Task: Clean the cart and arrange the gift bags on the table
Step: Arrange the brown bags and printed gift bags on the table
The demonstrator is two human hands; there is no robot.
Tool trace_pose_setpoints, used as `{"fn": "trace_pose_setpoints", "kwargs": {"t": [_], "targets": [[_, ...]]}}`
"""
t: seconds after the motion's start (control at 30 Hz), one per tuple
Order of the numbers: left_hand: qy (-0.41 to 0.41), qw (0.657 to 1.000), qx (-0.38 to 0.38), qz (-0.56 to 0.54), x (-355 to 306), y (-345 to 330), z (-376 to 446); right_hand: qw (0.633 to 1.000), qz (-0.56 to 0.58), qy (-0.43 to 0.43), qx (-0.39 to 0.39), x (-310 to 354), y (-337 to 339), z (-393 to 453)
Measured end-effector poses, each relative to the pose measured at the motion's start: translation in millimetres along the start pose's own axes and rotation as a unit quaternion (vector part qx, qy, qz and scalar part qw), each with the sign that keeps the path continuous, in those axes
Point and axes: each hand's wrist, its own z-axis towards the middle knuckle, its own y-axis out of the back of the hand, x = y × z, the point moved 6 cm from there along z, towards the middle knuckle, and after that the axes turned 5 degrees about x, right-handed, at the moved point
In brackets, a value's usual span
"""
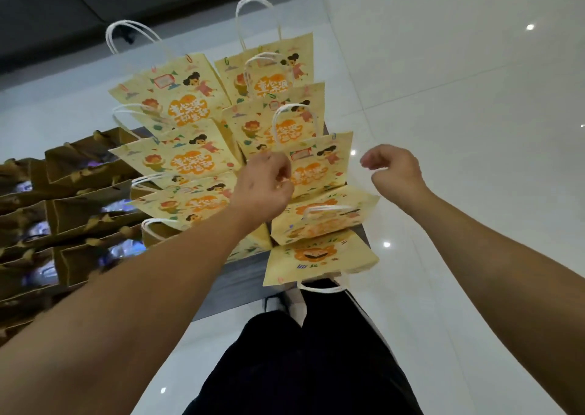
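Several yellow gift bags with cartoon prints and white cord handles stand in two rows on a grey table. My left hand is curled at the left edge of one upright yellow bag in the right row, and a bit of yellow paper shows between its fingers. My right hand hovers to the right of that bag with curled fingers and nothing visible in them. Two nearer yellow bags lean over towards me at the table's front edge.
Several brown paper bags with shiny contents fill the table's left side. A dark grey sofa stands at the back left. Glossy white floor tiles spread to the right. My legs in black trousers are just in front of the table.
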Motion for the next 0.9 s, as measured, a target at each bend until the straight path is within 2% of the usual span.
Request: {"fn": "trace_pose_setpoints", "kwargs": {"t": [0.1, 0.17, 0.2, 0.27, 0.37, 0.67, 0.73, 0.8, 0.83, 0.9], "targets": [[-0.048, 0.985, 0.162, -0.046, -6.3, -24.1, -29.3, 0.997, 0.007, -0.017, 0.073, -25.9, -2.0, -33.6], [-0.032, 0.979, 0.199, -0.017, -0.9, -37.6, -44.7, 0.991, 0.011, -0.038, 0.129, -39.0, -13.8, -48.7], [-0.017, 0.982, 0.190, 0.010, 3.0, -42.9, -50.2, 0.992, -0.005, -0.038, 0.121, -43.0, -17.0, -52.6], [0.026, 0.987, 0.153, 0.047, 8.5, -48.8, -57.8, 0.997, -0.049, -0.020, 0.052, -40.9, -17.6, -55.2], [0.101, 0.987, 0.113, 0.052, 10.4, -52.2, -60.6, 0.998, -0.060, -0.014, -0.016, -39.0, -21.4, -51.5], [0.169, 0.979, 0.064, 0.091, 4.8, -54.9, -57.2, 0.996, -0.089, 0.010, -0.013, -43.9, -25.5, -37.1], [0.189, 0.978, 0.042, 0.073, 1.8, -52.2, -57.7, 0.990, -0.127, 0.046, -0.043, -36.3, -21.5, -42.9], [0.207, 0.976, 0.013, 0.058, -1.4, -47.0, -59.8, 0.975, -0.173, 0.126, -0.065, -20.1, -20.7, -61.0], [0.212, 0.976, 0.003, 0.056, -3.3, -44.4, -62.1, 0.969, -0.179, 0.168, -0.037, -14.4, -25.6, -73.2], [0.209, 0.976, -0.010, 0.059, -7.3, -41.4, -68.3, 0.938, -0.207, 0.265, 0.090, -9.0, -44.4, -103.5]]}}
